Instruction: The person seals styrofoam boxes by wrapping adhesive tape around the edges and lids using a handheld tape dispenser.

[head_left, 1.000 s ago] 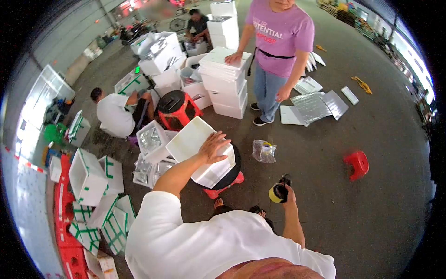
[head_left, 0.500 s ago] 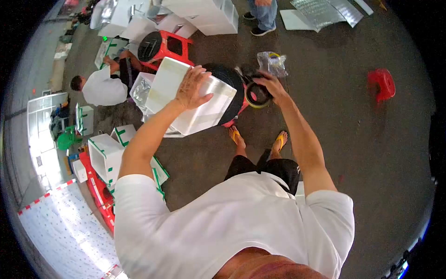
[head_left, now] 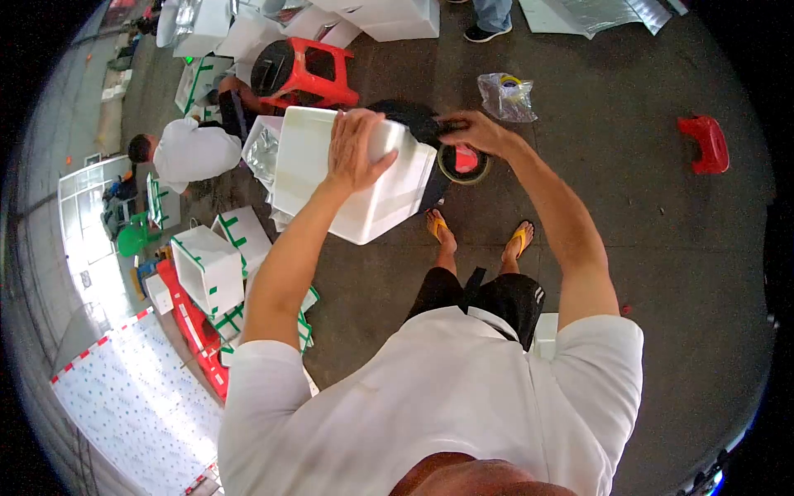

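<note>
A white foam box [head_left: 310,169] rests at a tilt on a black round surface [head_left: 418,120]. My left hand [head_left: 357,153] lies on the box, fingers over its upper part and thumb spread away. At the box's right end, my right hand [head_left: 481,135] is closed around a black tape dispenser [head_left: 447,132], partly hidden by my fingers. Its tape roll [head_left: 486,165] hangs below the hand, with something red showing through the hole. Whether tape runs from the roll to the box I cannot tell.
White foam boxes with green tape [head_left: 211,269] stand at left, by a red barrier [head_left: 190,310]. A red stool [head_left: 318,74] is behind the box; another red stool [head_left: 707,145] stands far right. A plastic bag [head_left: 506,97] lies on the floor. A seated person [head_left: 194,153] is at left.
The whole view has shifted, moving most things rightward. My right hand has brought the tape dispenser closer to the box's right end. My left hand stays on the box.
</note>
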Action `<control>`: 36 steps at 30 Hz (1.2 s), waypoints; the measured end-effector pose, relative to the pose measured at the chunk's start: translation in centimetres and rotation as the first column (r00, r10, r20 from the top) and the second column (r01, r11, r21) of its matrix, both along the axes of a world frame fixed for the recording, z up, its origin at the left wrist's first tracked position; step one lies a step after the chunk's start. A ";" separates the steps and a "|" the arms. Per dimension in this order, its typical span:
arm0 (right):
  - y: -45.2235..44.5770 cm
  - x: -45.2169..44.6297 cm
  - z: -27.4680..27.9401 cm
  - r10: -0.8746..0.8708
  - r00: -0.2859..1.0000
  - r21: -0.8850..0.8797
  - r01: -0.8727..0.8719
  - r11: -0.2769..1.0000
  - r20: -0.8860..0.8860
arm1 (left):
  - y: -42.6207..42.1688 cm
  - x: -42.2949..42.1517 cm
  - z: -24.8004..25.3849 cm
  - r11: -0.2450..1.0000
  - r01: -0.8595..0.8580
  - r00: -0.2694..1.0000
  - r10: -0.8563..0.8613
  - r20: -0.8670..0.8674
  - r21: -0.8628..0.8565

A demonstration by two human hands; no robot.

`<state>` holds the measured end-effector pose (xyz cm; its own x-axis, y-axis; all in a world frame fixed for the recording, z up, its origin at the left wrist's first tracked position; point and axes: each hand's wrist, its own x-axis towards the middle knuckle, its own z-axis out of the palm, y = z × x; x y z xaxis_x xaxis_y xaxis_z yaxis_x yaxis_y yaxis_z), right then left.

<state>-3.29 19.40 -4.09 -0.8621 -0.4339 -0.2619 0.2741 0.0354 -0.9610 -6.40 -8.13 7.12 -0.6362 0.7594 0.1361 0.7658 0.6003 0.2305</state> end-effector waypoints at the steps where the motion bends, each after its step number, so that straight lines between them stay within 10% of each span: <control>1: 0.3 2.3 0.5 0.075 0.997 0.112 -0.078 0.991 0.030 | 0.2 -0.7 -1.0 0.991 -0.124 0.990 0.127 -0.058 0.042; 8: -2.3 10.7 -1.2 -0.363 0.931 0.056 0.365 0.929 -0.049 | 2.1 -6.2 -3.4 0.567 -0.792 0.559 0.822 -0.106 0.227; 10: -1.1 7.5 -2.1 -0.356 0.934 0.008 0.356 0.935 0.042 | 1.8 -6.6 -3.4 0.693 -0.559 0.713 0.682 -0.161 0.456; 12: -0.8 4.2 -2.9 -0.359 0.929 -0.094 0.367 0.926 0.091 | 1.6 -4.9 -2.0 0.971 0.066 0.988 -0.096 0.123 0.231; 13: -0.5 2.8 -2.7 -0.323 0.945 -0.063 0.325 0.943 0.048 | 2.9 -2.0 0.0 0.995 0.080 0.989 -0.087 -0.121 -0.061; 18: -0.7 6.5 -1.9 -0.133 0.988 -0.059 0.138 0.989 0.073 | 3.1 -5.7 -1.4 0.985 -0.173 0.980 0.172 -0.102 -0.007; 21: -2.9 13.0 -0.4 -0.093 0.993 0.063 0.098 0.993 -0.079 | 2.9 -8.1 -1.5 0.779 -0.627 0.778 0.625 -0.069 -0.013; 25: -3.1 9.6 -0.4 -0.442 0.873 -0.104 0.469 0.877 0.206 | 0.2 -10.4 -4.1 0.574 -0.785 0.555 0.819 -0.148 0.232; 27: -3.3 5.4 -2.4 -0.515 0.833 -0.097 0.541 0.835 0.203 | -0.4 -8.2 -1.5 0.802 -0.467 0.739 0.585 -0.335 0.372; 31: -3.1 0.5 -1.4 -0.458 0.856 -0.093 0.490 0.867 0.240 | 0.7 4.8 9.1 0.880 -0.356 0.741 0.471 0.479 -0.315; 36: -2.7 -1.0 -1.6 -0.413 0.897 -0.006 0.419 0.908 0.155 | -1.4 8.1 8.4 0.963 -0.220 0.863 0.266 0.429 -0.153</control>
<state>-4.28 16.71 -5.64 -0.9192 -0.0559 -0.3898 0.3938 -0.1484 -0.9071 1.68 -9.48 15.57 -0.7782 0.5678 -0.2683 0.4244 0.7904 0.4418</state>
